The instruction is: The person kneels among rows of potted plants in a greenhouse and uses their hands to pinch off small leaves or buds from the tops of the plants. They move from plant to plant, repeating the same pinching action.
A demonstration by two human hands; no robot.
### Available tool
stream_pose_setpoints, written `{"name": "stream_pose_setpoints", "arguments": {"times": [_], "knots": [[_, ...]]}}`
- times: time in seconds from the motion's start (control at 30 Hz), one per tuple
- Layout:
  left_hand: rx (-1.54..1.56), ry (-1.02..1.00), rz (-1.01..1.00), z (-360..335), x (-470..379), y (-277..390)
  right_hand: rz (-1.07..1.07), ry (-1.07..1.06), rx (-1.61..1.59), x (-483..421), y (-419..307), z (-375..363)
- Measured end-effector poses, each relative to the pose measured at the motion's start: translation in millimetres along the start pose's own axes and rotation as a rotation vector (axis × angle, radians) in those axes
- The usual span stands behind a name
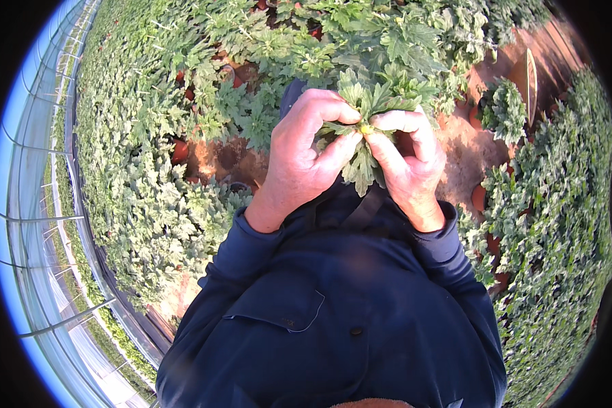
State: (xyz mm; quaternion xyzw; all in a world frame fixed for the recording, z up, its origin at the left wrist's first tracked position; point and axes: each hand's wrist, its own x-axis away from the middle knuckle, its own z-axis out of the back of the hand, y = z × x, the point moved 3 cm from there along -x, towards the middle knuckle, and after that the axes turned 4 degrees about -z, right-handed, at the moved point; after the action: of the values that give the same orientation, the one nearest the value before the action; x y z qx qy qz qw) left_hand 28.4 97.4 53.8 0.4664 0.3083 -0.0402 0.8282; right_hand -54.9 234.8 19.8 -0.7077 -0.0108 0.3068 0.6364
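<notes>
A leafy shoot, with lobed leaves like a chrysanthemum's, is held up in front of my dark jacket. My left hand pinches it between thumb and forefinger from the left. From the opposite side, my right hand grips it the same way. A small yellow-green growing tip shows between the two pairs of fingertips. Leaves spread above and below the fingers. The lower stem of this shoot is hidden by the leaves and my hands.
Dense potted plants fill the left side, and more plants line the right. Terracotta-coloured pots show among the leaves. Bare reddish soil lies to the right of my hands. A greenhouse wall curves along the far left.
</notes>
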Motion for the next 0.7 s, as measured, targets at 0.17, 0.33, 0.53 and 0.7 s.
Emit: {"name": "stream_pose_setpoints", "arguments": {"times": [0.17, 0.33, 0.53, 0.7], "knots": [[-0.033, -0.023, -0.127, 2.4, -5.1, 1.6, 0.023, -0.030, 0.030, -0.3, 1.4, 0.7], [0.013, -0.065, 0.003, 6.1, -4.9, 1.4, 0.022, -0.034, 0.023, 1.6, 4.0, 0.0], [0.028, -0.090, 0.014, 7.1, -4.8, -0.1, 0.036, -0.011, 0.040, 4.2, 2.4, 0.7], [0.036, -0.100, -0.034, 6.3, -5.0, -1.0, 0.140, 0.024, -0.002, 0.6, -2.3, 1.8]]}}
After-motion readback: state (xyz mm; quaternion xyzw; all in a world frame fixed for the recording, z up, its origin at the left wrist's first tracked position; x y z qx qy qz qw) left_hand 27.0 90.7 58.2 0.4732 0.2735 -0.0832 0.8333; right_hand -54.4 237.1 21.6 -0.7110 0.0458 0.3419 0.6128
